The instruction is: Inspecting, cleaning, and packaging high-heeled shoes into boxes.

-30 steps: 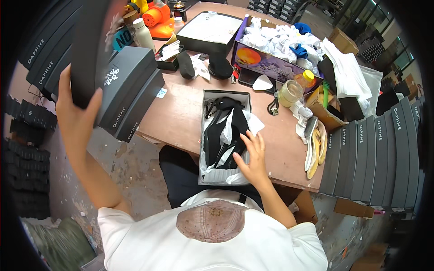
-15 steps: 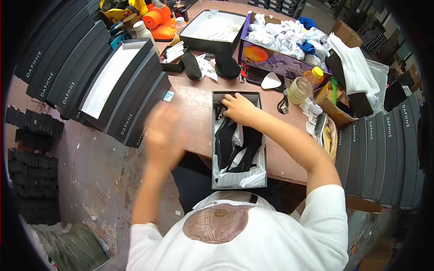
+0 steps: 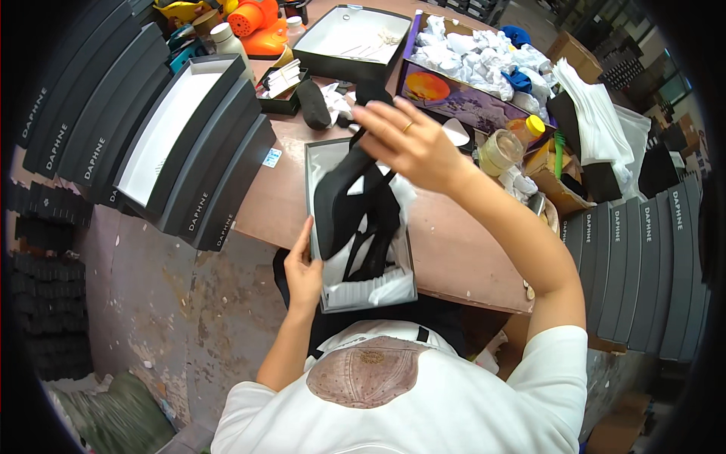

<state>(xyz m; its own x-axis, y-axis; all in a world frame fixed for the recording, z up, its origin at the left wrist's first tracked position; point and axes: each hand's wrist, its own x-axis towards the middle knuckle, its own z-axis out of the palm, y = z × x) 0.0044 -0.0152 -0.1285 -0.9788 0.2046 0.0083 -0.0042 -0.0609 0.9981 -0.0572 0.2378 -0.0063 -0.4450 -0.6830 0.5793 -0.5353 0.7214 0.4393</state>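
A grey shoe box [image 3: 412, 261], lined with white tissue paper, sits at the table's front edge, slightly turned. My left hand [image 3: 304, 274] grips its left wall, one finger stretched along the outside. Above the box, my right hand [image 3: 412, 147] holds a black high-heeled shoe [image 3: 339, 198] by its upper end; the fingers are fairly straight, slightly blurred, and hide the grip point. The lifted shoe slants over the box. Another black shoe [image 3: 378, 253] lies in the tissue below it, partly covered.
Stacked grey shoe boxes stand left [image 3: 227, 170] and right [image 3: 631, 265]. Behind are a white-lined tray [image 3: 318, 64], a purple carton [image 3: 446, 106] of crumpled paper, a dark oblong pad [image 3: 312, 104], a small box [image 3: 281, 104] and a yellow-capped bottle [image 3: 527, 130].
My right hand has lifted one shoe up from the box. My left hand has come from the left onto the box wall. The box has shifted left and turned slightly.
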